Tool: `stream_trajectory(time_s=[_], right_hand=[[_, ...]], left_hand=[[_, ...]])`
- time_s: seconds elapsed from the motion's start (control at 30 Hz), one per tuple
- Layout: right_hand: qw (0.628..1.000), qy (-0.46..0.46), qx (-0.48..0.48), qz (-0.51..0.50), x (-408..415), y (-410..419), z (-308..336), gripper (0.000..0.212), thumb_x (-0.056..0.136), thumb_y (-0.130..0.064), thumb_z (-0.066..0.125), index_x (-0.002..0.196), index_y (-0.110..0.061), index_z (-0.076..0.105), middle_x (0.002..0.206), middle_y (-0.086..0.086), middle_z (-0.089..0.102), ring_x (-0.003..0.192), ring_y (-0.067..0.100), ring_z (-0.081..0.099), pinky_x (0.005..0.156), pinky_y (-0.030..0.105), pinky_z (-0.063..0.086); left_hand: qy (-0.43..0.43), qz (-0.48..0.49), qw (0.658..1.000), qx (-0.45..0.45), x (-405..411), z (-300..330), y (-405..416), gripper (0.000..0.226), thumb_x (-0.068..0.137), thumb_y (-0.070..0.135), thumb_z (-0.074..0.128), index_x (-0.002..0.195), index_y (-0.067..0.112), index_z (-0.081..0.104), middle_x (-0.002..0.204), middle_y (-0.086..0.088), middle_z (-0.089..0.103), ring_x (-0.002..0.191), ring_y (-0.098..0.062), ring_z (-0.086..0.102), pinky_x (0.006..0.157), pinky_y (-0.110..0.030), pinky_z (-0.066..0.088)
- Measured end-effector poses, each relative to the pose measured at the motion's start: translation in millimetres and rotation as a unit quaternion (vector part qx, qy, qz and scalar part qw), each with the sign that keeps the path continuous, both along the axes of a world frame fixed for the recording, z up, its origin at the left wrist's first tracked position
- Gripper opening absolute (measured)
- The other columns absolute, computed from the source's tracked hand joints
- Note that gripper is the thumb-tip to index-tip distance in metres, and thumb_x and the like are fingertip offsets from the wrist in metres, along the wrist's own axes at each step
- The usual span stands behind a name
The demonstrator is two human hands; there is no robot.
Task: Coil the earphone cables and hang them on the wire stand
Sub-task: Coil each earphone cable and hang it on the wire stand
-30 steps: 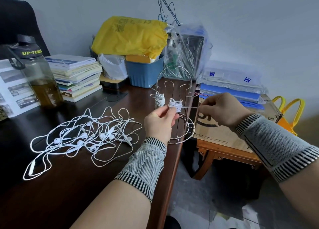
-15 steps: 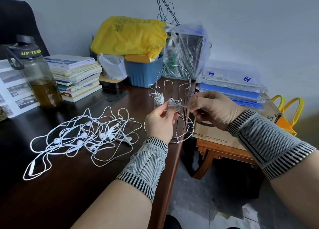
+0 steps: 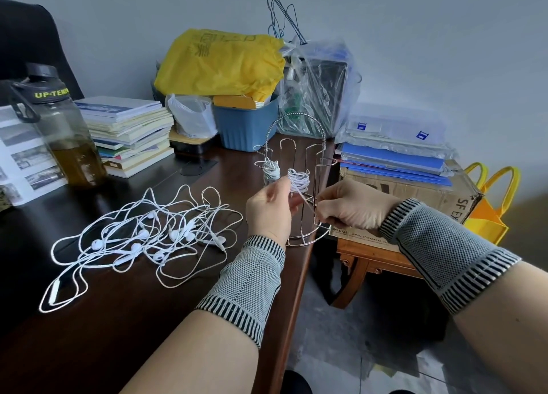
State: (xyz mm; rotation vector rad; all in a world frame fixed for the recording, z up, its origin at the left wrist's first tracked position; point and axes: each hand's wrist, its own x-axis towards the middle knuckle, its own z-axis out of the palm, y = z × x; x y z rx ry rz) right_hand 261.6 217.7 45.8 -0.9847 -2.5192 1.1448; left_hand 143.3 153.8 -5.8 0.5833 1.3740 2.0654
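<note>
Holding a small white coil (image 3: 299,181) pinched in my left hand (image 3: 271,209), my right hand (image 3: 351,208) pinches its loose tail, probably tucking it. One bundle (image 3: 271,170) hangs on the shiny wire stand (image 3: 296,168); a slack rubbery tangle (image 3: 142,233) waits on the dark desk (image 3: 103,319).

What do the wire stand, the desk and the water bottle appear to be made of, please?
Wire stand: thin bent metal rod, bright chrome-like finish, judging by its glints. Desk: probably dark wood or wood veneer with a smooth, slightly glossy brown surface. Water bottle: likely tinted clear plastic, its liquid showing through, with a black cap.
</note>
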Motion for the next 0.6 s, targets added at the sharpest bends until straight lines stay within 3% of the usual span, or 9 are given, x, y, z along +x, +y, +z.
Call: stream_trajectory(time_s=[0.13,0.27,0.4,0.5,0.6], right_hand=[[0.998,0.021,-0.018,-0.056,9,11,-5,0.023,0.083,-0.01,0.061,0.06,-0.008,0.062,0.053,0.005,0.053,0.043,0.013,0.042,0.044,0.021,0.037],[0.989,0.05,-0.004,-0.137,17,22,-8,0.023,0.085,-0.019,0.068,0.075,0.001,0.067,0.059,0.008,0.057,0.05,0.015,0.047,0.048,0.026,0.041],[0.981,0.098,0.032,-0.165,13,23,-8,0.025,0.085,-0.024,0.068,0.076,0.0,0.067,0.059,0.004,0.056,0.054,0.014,0.049,0.058,0.031,0.046],[0.982,0.104,0.061,-0.147,8,22,-5,0.02,0.084,-0.021,0.068,0.077,-0.002,0.07,0.054,0.0,0.052,0.05,0.012,0.044,0.056,0.029,0.04],[0.985,0.074,0.05,-0.148,8,23,-5,0.019,0.081,-0.019,0.071,0.073,-0.001,0.07,0.054,0.0,0.052,0.052,0.013,0.045,0.056,0.029,0.041]], left_hand=[[0.009,-0.005,1.0,-0.002,1,1,1,0.009,0.094,0.024,0.063,0.089,0.018,0.068,0.065,0.01,0.071,0.069,-0.009,0.072,0.066,-0.021,0.058],[0.005,-0.004,1.0,-0.008,1,2,0,0.008,0.094,0.024,0.064,0.086,0.023,0.065,0.062,0.018,0.07,0.072,-0.008,0.073,0.068,-0.021,0.057],[-0.004,0.003,1.0,-0.01,1,4,0,0.011,0.094,0.023,0.063,0.084,0.02,0.065,0.058,0.015,0.069,0.067,-0.007,0.072,0.068,-0.022,0.058],[-0.009,0.01,1.0,-0.015,0,4,0,0.012,0.094,0.022,0.062,0.083,0.018,0.065,0.06,0.011,0.071,0.065,-0.008,0.072,0.065,-0.022,0.058],[-0.016,0.013,1.0,-0.019,0,4,0,0.012,0.094,0.02,0.061,0.084,0.017,0.066,0.079,0.0,0.074,0.068,-0.01,0.073,0.063,-0.022,0.057]])
